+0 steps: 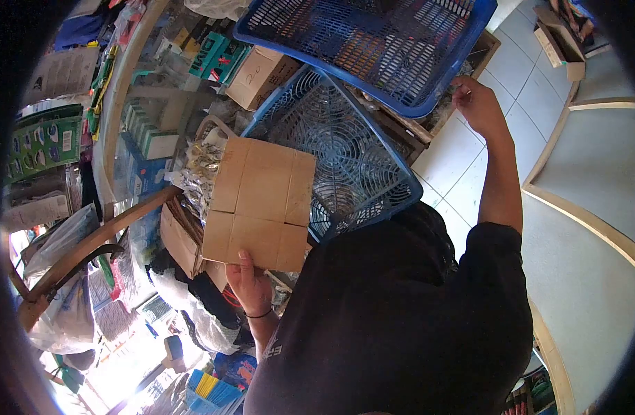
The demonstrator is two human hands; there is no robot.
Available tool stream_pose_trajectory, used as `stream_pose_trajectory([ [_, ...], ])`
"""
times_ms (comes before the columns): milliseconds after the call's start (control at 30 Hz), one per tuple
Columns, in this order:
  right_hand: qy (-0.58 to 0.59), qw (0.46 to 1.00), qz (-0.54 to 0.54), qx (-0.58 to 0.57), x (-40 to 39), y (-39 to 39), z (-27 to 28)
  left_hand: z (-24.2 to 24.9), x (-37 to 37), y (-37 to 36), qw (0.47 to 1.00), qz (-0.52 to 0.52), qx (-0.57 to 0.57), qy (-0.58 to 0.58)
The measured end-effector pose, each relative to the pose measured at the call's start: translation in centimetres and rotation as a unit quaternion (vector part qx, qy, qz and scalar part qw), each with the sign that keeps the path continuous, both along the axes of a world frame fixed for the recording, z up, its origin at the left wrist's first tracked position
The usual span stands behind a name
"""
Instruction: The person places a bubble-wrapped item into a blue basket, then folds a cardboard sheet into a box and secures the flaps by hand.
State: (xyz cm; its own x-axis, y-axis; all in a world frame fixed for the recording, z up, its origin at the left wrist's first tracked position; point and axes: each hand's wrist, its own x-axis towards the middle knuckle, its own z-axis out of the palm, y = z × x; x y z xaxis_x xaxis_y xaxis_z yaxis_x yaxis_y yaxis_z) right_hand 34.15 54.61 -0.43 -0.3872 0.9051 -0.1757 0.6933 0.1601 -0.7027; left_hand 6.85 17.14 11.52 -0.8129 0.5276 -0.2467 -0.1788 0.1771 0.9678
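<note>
Cardboard, a flat creased sheet (260, 202), is pinched at its lower edge in the left hand (251, 283), held above cluttered goods; the right hand (478, 104) reaches out, fingers closed on the rim of a blue plastic basket (373, 48); sorting seems underway; shifting the basket likely calls for a steady pull.

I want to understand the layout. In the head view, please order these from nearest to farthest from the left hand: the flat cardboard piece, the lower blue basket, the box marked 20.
1. Flat cardboard piece: held by the left hand.
2. Lower blue basket: just right of the cardboard.
3. Box marked 20: higher up, behind.
</note>
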Motion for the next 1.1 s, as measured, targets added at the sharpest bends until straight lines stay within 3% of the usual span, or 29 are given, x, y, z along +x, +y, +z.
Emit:
stream_pose_trajectory([
  [300, 0.016, 0.988, 0.003, 0.152, 0.4, 0.0, -2.0, -0.4, -0.2, -0.3, 1.000, -0.011, 0.015, 0.013],
  [400, -0.065, 0.980, -0.020, 0.188, 0.4, -0.1, -0.9, -0.1, -0.4, -0.5, 0.999, -0.027, 0.019, -0.004],
  [500, 0.025, 0.986, -0.022, 0.161, 1.5, 1.2, -2.4, -0.7, -0.7, -0.9, 0.999, -0.020, 0.027, 0.003],
  [600, 0.021, 0.988, -0.009, 0.150, 2.1, 1.9, -3.0, -0.8, -0.9, -1.2, 0.999, -0.020, 0.034, -0.006],
  [700, 0.080, 0.989, -0.079, 0.096, 2.1, 2.6, -4.8, -0.6, -0.7, -1.2, 1.000, -0.006, 0.027, -0.008],
  [867, 0.093, 0.987, -0.072, 0.108, 2.4, 3.1, -6.6, -0.5, -0.9, -1.9, 0.999, -0.010, 0.036, -0.010],
  [1100, 0.095, 0.985, -0.022, 0.140, 2.3, 0.2, -4.6, -0.6, -0.6, -2.1, 0.999, 0.009, 0.041, 0.001],
])
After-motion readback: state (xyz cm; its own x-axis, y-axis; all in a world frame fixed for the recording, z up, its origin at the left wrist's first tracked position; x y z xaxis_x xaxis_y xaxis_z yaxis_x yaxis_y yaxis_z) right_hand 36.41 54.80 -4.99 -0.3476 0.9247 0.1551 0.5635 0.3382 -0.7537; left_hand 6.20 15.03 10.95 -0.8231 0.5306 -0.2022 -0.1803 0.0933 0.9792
